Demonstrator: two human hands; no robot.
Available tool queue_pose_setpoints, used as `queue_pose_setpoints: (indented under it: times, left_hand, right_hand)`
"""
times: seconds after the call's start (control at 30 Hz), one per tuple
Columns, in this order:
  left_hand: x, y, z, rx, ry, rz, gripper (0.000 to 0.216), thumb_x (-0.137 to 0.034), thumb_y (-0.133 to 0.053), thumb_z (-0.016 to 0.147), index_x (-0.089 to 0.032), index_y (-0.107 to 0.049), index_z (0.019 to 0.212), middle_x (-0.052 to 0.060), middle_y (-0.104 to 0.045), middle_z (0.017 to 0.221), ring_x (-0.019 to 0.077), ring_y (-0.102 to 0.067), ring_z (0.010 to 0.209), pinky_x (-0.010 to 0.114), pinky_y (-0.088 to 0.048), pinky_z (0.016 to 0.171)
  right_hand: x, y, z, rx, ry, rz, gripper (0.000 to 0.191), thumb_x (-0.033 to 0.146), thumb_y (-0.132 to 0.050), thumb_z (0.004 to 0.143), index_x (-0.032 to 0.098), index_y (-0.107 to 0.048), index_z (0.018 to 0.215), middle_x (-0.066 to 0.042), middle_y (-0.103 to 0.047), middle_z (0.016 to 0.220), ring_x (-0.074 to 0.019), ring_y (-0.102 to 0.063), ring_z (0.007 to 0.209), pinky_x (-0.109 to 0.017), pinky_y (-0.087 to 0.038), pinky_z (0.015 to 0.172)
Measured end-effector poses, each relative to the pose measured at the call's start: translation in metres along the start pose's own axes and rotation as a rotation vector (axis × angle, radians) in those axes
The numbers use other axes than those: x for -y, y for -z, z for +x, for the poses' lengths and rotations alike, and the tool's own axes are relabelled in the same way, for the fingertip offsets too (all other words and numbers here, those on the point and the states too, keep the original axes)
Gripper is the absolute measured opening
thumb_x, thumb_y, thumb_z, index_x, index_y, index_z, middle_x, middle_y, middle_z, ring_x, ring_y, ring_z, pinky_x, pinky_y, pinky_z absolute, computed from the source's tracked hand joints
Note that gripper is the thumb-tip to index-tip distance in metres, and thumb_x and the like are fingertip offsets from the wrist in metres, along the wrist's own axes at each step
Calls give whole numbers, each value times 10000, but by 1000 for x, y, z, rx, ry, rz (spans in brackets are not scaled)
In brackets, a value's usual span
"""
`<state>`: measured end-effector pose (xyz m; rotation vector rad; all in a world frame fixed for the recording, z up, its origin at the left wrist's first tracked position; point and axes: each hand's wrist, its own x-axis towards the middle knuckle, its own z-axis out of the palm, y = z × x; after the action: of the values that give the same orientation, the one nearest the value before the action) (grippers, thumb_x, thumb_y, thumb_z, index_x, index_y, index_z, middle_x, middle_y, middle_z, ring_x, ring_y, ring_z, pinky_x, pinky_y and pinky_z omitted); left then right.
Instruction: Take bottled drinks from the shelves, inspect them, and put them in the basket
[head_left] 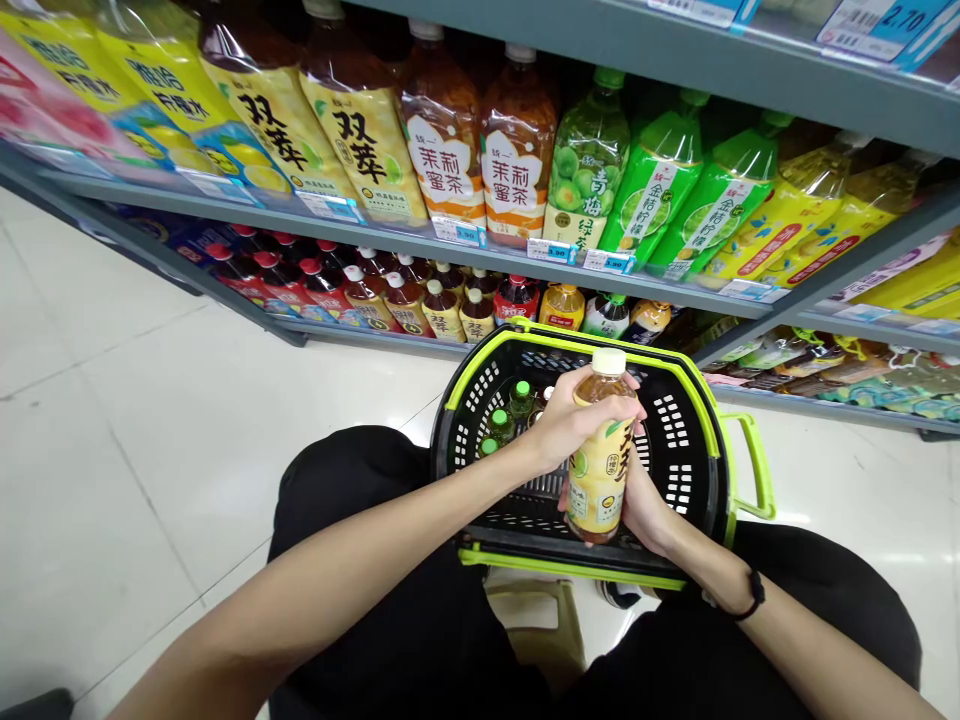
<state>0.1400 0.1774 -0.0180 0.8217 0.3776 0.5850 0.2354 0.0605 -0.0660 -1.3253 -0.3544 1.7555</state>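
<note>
Between both hands I hold a tea bottle with a white cap and a yellow label, nearly upright over the basket. My left hand wraps its upper part from the left, just under the cap. Around the lower right side curls my right hand, its fingers partly hidden behind the bottle. Beneath is a black shopping basket with lime-green rims, resting between my knees. Several green-capped bottles stand in its left part, beside white-capped ones mostly covered by my left hand.
A grey shelf of large drink bottles runs across in front, with price tags along its edge. Smaller bottles line the bottom shelf behind the basket. The basket's green handle sticks out to the right. A beige stool shows below me.
</note>
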Motion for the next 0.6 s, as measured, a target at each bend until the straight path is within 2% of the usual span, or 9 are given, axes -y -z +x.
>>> queue_pose_setpoints:
  times: [0.6]
  left_hand:
    - [0, 0, -1, -21, 22, 4, 357, -282, -804, 665, -142, -637, 947, 24, -690, 768, 160, -681, 653, 310, -553, 670]
  right_hand:
    - [-3, 2, 1, 11, 38, 5, 762, 872, -416, 866, 229, -688, 1171, -123, -790, 937, -346, -745, 996, -503, -598, 857]
